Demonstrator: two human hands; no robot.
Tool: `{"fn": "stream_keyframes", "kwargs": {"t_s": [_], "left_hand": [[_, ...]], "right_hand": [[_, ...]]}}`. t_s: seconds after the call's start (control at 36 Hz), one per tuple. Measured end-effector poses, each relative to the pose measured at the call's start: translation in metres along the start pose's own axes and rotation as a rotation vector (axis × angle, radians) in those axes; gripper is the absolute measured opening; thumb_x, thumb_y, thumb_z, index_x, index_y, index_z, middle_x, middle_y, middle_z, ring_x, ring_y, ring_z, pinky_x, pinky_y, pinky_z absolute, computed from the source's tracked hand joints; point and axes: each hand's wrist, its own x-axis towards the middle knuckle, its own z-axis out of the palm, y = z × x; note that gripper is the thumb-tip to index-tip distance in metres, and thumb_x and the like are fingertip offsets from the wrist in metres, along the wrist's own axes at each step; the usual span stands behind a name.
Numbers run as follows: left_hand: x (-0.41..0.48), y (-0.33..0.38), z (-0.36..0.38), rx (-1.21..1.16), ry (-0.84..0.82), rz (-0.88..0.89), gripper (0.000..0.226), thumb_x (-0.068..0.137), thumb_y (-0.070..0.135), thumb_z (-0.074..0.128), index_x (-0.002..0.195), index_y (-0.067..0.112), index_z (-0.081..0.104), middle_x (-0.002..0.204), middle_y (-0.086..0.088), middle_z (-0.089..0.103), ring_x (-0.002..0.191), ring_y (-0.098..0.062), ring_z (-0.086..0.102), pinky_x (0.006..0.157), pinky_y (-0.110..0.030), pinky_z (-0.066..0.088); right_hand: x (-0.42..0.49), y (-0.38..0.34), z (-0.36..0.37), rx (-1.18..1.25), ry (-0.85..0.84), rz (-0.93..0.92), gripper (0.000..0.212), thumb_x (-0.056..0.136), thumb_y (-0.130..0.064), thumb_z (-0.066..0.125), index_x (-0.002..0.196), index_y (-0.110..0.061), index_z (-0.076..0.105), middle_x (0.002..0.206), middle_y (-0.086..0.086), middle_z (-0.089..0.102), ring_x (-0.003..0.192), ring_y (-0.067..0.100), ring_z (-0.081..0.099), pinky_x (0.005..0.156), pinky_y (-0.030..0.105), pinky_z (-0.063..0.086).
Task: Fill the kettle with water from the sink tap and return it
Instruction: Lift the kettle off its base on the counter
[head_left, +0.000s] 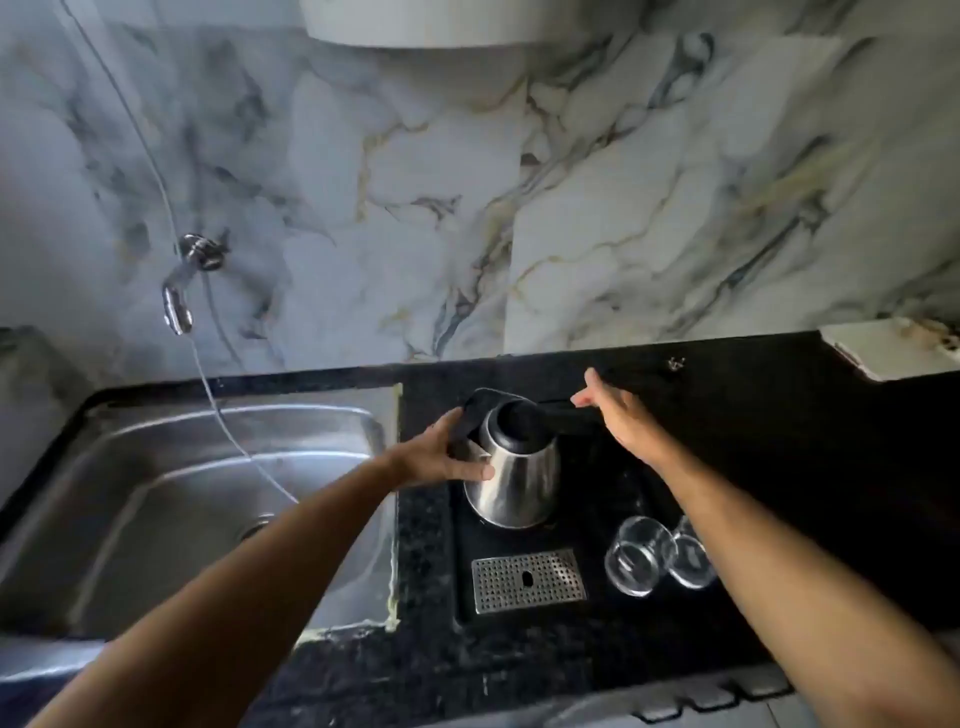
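Observation:
A stainless steel kettle (519, 483) with a black top stands on a black tray (613, 499) on the dark counter, right of the sink (156, 493). Its black lid looks flipped up at the back left, and its black handle points right. My left hand (447, 457) cups the kettle's left side, thumb on the steel body and fingers against the lid. My right hand (618, 415) hovers over the end of the handle with fingers stretched out, not closed on it. The chrome tap (179, 301) sticks out of the marble wall above the sink, with no water running.
Two clear glasses (639, 561) lie on the tray just right of a perforated metal drip grate (527, 579). A thin hose (228, 431) hangs from the wall into the sink. A white box (893, 348) sits at the counter's back right.

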Motion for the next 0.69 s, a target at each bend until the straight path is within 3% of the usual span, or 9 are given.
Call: {"fn": "stream_keyframes", "kwargs": {"t_s": [0.08,0.14,0.22,0.33,0.42,0.47,0.53,0.58,0.69], "left_hand": [[0.006,-0.015,0.021,-0.016,0.016,-0.156,0.112,0.071,0.035,0.088,0.153,0.018,0.014,0.139,0.010,0.035,0.129,-0.011,0.037,0.105,-0.023,0.036],[0.013,-0.029,0.033,-0.057,0.052,-0.185,0.098,0.068,0.034,0.089,0.144,0.017,0.029,0.134,0.001,0.046,0.122,-0.019,0.048,0.108,-0.038,0.041],[0.018,-0.042,0.046,-0.122,0.119,-0.179,0.075,0.070,0.033,0.089,0.127,0.026,0.041,0.122,0.011,0.052,0.109,-0.003,0.052,0.098,-0.026,0.047],[0.018,-0.043,0.056,-0.224,0.223,-0.136,0.054,0.074,0.027,0.086,0.112,0.034,0.047,0.120,0.012,0.053,0.096,0.009,0.061,0.073,-0.006,0.049],[0.018,-0.042,0.062,-0.273,0.260,-0.098,0.053,0.081,0.021,0.081,0.122,0.023,0.049,0.125,0.005,0.056,0.101,0.009,0.062,0.078,-0.009,0.049],[0.017,-0.040,0.064,-0.331,0.261,-0.089,0.052,0.084,0.022,0.078,0.127,0.024,0.049,0.129,0.001,0.059,0.110,-0.004,0.063,0.083,-0.017,0.051],[0.017,-0.033,0.058,-0.400,0.272,-0.079,0.049,0.084,0.027,0.077,0.126,0.030,0.052,0.127,0.004,0.064,0.113,-0.016,0.064,0.083,-0.024,0.054],[0.015,-0.020,0.047,-0.425,0.317,-0.066,0.052,0.080,0.038,0.079,0.125,0.034,0.053,0.125,0.007,0.066,0.113,-0.018,0.065,0.084,-0.029,0.055],[0.005,0.008,0.003,-0.420,0.398,-0.018,0.065,0.072,0.050,0.080,0.129,0.037,0.052,0.130,0.001,0.064,0.115,-0.023,0.064,0.085,-0.035,0.055]], "right_hand": [[0.004,0.023,0.001,0.125,-0.055,0.182,0.087,0.072,-0.090,0.025,0.091,-0.023,0.076,0.108,0.006,0.073,0.105,0.022,0.063,0.101,0.044,0.044],[0.005,0.038,0.008,0.260,-0.051,0.237,0.086,0.076,-0.086,0.028,0.095,-0.016,0.073,0.107,0.009,0.073,0.105,0.025,0.064,0.101,0.050,0.045],[0.009,0.052,0.020,0.422,-0.030,0.248,0.074,0.082,-0.079,0.035,0.092,-0.016,0.072,0.098,0.003,0.075,0.099,0.019,0.066,0.102,0.047,0.045],[0.015,0.059,0.039,0.625,0.020,0.285,0.076,0.087,-0.070,0.044,0.134,-0.012,0.058,0.141,0.008,0.058,0.130,0.022,0.051,0.114,0.042,0.033],[0.023,0.062,0.047,0.740,0.042,0.328,0.073,0.088,-0.067,0.046,0.110,-0.001,0.068,0.108,0.016,0.069,0.092,0.028,0.063,0.084,0.036,0.049],[0.026,0.057,0.049,0.774,0.040,0.305,0.064,0.089,-0.064,0.044,0.075,-0.007,0.069,0.067,0.010,0.063,0.057,0.021,0.054,0.056,0.031,0.040],[0.034,0.047,0.048,0.787,0.023,0.262,0.067,0.091,-0.062,0.040,0.046,-0.014,0.054,0.042,0.005,0.047,0.040,0.019,0.040,0.047,0.034,0.030],[0.044,0.031,0.047,0.789,0.005,0.224,0.066,0.090,-0.060,0.040,0.042,-0.015,0.047,0.038,0.006,0.041,0.037,0.020,0.035,0.046,0.035,0.026],[0.069,-0.017,0.055,0.879,0.022,0.212,0.048,0.081,-0.055,0.053,0.050,-0.020,0.063,0.055,0.008,0.051,0.049,0.022,0.044,0.050,0.032,0.030]]}}
